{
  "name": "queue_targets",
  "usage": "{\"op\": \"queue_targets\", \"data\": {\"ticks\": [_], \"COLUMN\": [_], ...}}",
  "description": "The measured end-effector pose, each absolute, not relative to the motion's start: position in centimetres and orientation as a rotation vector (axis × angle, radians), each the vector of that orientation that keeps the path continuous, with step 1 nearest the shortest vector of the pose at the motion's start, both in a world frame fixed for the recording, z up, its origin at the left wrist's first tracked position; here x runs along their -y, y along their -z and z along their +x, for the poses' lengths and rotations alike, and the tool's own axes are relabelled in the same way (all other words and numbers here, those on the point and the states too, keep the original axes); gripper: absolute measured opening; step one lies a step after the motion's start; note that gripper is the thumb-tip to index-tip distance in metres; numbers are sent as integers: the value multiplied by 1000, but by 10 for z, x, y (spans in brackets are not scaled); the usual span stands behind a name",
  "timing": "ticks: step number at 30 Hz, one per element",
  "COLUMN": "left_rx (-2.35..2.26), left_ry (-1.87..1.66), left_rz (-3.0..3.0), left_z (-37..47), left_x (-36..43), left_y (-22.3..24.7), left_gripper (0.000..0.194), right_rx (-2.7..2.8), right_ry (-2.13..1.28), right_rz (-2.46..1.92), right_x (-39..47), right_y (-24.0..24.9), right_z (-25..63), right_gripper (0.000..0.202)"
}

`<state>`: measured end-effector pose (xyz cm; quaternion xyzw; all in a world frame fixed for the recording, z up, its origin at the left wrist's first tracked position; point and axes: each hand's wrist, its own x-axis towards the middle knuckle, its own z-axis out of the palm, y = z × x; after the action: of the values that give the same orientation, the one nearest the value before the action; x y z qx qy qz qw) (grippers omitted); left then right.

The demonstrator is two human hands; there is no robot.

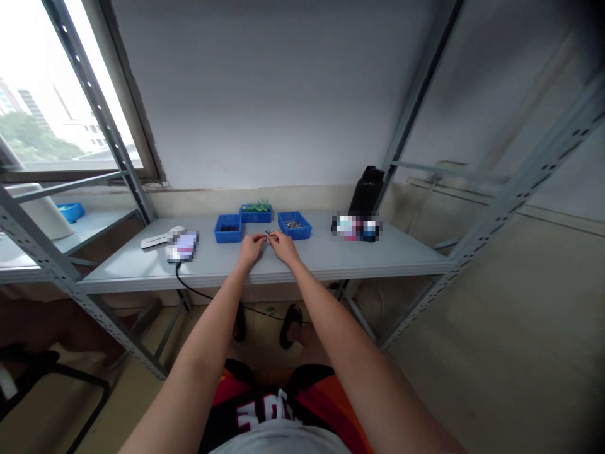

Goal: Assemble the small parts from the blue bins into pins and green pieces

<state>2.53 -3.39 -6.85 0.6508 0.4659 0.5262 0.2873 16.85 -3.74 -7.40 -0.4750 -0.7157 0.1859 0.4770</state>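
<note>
Both my hands meet over the grey shelf top, fingertips close together. My left hand [253,245] is closed in a pinch, and whatever lies in its fingers is too small to name. Opposite it, my right hand [282,244] pinches a small dark piece [267,232] whose kind I cannot make out. Just beyond the right hand is a blue bin [302,234] with small metal parts [293,224]. To the left stands a blue bin [228,238] with dark pieces [229,228]. Behind the hands, a third blue bin [256,217] holds green strips [258,206].
A phone [183,246] with a black cable [193,290] and a white device [158,240] lie at left. A black bottle [366,192] stands at right behind blurred items [357,227]. Metal posts [416,113] frame the shelf; a person's leg [61,328] shows at lower left.
</note>
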Motion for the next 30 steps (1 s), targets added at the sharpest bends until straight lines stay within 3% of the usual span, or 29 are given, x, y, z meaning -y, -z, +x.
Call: {"op": "queue_targets", "data": {"ticks": [6,30], "left_rx": [-1251,-1285], "left_ry": [-1445,-1495], "left_rz": [1689,1887], "left_z": [24,29], "left_x": [36,48], "left_y": [67,59], "left_gripper": [24,15], "right_rx": [1678,1922], "right_ry": [-501,-360], "right_rz": [-1137,-1211], "right_x": [37,43], "right_y": [73,72], "right_z": [168,166], "right_gripper": [18,21]}}
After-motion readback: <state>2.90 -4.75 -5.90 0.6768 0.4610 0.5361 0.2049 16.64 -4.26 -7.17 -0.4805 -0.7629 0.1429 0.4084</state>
